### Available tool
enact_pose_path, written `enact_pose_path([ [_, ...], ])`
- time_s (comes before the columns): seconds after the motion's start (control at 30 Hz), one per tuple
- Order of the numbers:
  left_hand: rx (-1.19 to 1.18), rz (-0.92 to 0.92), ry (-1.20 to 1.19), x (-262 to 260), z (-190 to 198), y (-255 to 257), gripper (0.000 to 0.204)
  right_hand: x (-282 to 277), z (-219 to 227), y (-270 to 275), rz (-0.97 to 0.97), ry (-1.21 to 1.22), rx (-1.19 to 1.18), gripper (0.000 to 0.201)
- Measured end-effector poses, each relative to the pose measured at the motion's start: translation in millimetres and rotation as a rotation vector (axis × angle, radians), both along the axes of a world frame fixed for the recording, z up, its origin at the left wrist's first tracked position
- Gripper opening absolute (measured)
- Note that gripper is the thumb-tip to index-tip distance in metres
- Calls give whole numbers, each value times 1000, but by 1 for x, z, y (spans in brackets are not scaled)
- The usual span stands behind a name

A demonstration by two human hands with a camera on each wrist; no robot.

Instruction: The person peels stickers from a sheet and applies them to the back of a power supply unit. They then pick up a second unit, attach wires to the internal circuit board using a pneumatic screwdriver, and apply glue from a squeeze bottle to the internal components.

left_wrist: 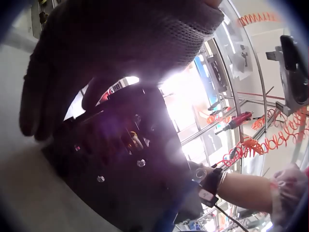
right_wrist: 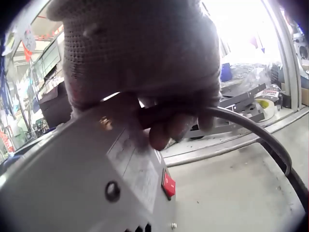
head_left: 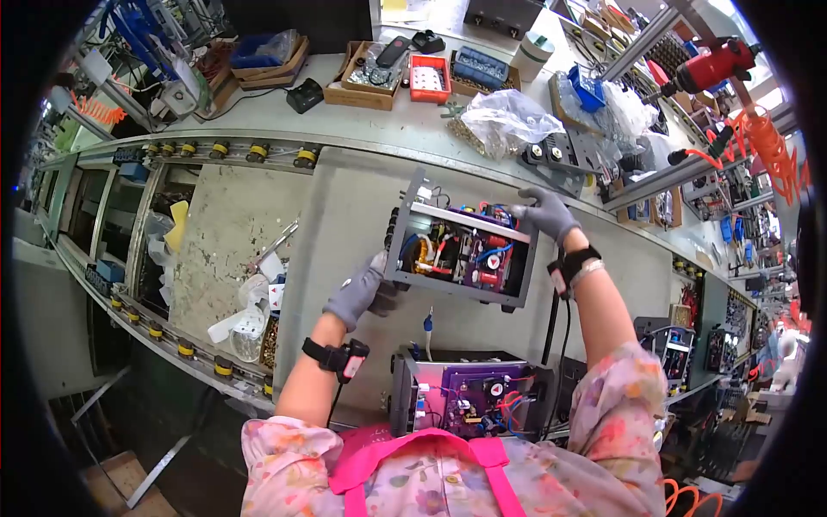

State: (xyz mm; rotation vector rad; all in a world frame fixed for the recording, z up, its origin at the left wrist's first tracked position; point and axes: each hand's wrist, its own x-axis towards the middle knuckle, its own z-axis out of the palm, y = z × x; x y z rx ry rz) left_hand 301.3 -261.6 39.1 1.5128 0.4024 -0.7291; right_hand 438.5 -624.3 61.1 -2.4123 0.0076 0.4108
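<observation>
Open electronics chassis [head_left: 465, 252] sits near the middle of the head frame, between both gloved hands: I see the right hand [head_left: 553, 217] curled round a black cable [right_wrist: 251, 126] at its right end; the left hand [head_left: 357, 293] touches its left end, whether gripping I cannot tell. A second chassis [head_left: 469, 398] stands bottom centre.

grey knit gloves here, on the left hand [head_left: 357, 297] and the right hand [head_left: 551, 215]; the open box-shaped metal unit [head_left: 465, 250] is dark grey with a silvery bar, red, blue and purple bits inside, plus a bright red rocker switch [right_wrist: 168, 185]; the other boxy unit [head_left: 469, 395] has a seriously purple board with red and blue wires; floral shirt [head_left: 620, 392] in pinks and oranges on pale fabric; hot pink straps [head_left: 500, 482]; orange coiled hose [head_left: 769, 146]
</observation>
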Motion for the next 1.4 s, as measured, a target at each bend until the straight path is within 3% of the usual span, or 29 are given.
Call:
enact_pose_path([
  [0.07, -295, 100, -111, -7, -11, -5, 54, -16, 15, 9, -90, -45, -33, 61],
  [0.13, -336, 186, -216, -17, -17, -6, 54, -40, 27, 15, -103, -211, 198, 59],
  [0.2, -383, 323, -351, -25, -28, -12, 56, -69, 39, 26, 29, -639, 106, 58],
  [0.23, -243, 237, -383, -25, -19, -9, 55, -83, 49, 32, 98, -858, 53, 57],
  [0.27, -106, 154, -411, -26, -7, -3, 53, -102, 66, 37, 156, -896, -97, 61],
  [0.33, 151, -55, -442, -32, -4, 12, 52, -127, 63, 31, 224, -864, -58, 66],
  [0.4, 394, -308, -446, -42, -18, 30, 52, -157, 78, 25, 360, -487, -193, 74],
  [0.43, 519, -358, -432, -50, 0, 33, 50, -169, 101, 33, 435, -299, -111, 78],
  [0.47, 651, -466, -402, -58, 21, 33, 47, -180, 87, 18, 538, -167, -185, 79],
  [0.53, 916, -677, -335, -71, 79, 26, 41, -201, 111, 22, 598, -372, -356, 67],
  [0.63, 884, -678, -636, -98, 115, 14, 37, -220, 149, 45, 396, -514, -256, 50],
  [0.67, 863, -674, -729, -108, 124, 8, 36, -229, 158, 62, 311, -510, -116, 36],
  [0.73, 903, -657, -887, -126, 137, -11, 33, -247, 178, 101, 372, -501, 83, 32],
  [0.8, 953, -803, -773, -138, 150, -27, 25, -266, 177, 134, 519, -544, 256, 30],
  [0.87, 938, -877, -747, -150, 156, -34, 23, -280, 180, 154, 666, -627, 262, 30],
  [0.9, 967, -1010, -709, -152, 160, -36, 24, -287, 180, 160, 674, -605, 297, 30],
  [1.0, 703, -764, -847, -175, 160, -23, 21, -301, 177, 171, 698, -520, 343, 27],
  [1.03, 798, -827, -805, -179, 161, -26, 17, -304, 177, 173, 701, -476, 318, 26],
  [1.17, 792, -779, -861, -191, 147, -29, 13, -310, 169, 170, 674, -268, 400, 21],
  [1.33, 868, -867, -892, -189, 146, -36, 18, -306, 166, 167, 697, -229, 548, 18],
  [1.4, 797, -858, -843, -184, 140, -33, 20, -298, 172, 165, 706, -169, 602, 17],
])
